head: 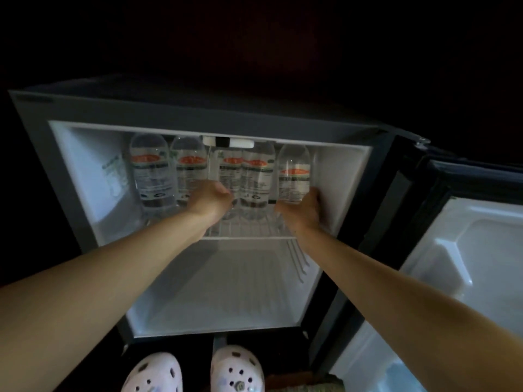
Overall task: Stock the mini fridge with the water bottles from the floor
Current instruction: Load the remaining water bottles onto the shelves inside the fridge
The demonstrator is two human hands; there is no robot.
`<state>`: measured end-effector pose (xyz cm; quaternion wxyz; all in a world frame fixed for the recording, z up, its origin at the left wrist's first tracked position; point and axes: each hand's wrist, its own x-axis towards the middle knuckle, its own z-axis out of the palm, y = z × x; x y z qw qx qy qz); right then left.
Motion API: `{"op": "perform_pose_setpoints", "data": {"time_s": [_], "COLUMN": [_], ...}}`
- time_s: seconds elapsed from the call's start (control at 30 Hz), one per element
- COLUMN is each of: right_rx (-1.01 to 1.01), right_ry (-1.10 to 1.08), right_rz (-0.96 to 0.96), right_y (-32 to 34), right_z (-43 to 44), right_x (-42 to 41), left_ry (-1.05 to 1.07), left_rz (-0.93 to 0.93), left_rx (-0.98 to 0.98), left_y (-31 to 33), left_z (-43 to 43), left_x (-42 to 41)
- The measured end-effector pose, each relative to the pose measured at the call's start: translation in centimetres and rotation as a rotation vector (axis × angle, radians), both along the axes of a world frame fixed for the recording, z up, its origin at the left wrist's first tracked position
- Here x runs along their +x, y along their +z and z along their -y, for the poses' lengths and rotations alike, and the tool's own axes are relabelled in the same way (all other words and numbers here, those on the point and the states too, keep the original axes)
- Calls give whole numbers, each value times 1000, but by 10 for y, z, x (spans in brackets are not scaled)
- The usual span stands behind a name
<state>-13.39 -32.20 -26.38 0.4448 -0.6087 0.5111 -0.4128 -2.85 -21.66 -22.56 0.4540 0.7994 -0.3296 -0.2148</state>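
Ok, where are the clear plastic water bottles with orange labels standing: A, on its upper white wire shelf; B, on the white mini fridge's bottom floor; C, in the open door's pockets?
A: the clear plastic water bottles stand in a row on the white wire shelf, where the left hand and the right hand each grip one.

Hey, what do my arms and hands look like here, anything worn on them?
The left arm and right arm are bare to the frame's edge: no sleeves, no gloves. Neither the left hand nor the right hand shows a watch or bracelet at the wrist. Rings cannot be told in this dim light.
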Motion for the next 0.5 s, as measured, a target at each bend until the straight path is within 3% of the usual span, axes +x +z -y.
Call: {"op": "perform_pose_setpoints", "data": {"time_s": [0.2, 0.5], "right_rx": [-24, -72], "right_ry": [50, 221], "right_rz": [78, 137], "right_y": [-5, -5], "right_z": [16, 20], "right_x": [16, 15], "left_ry": [-26, -1], "left_rz": [85, 43], "left_rx": [64, 67], "left_y": [-12, -20], "left_z": [15, 17], "left_x": [0, 8]}}
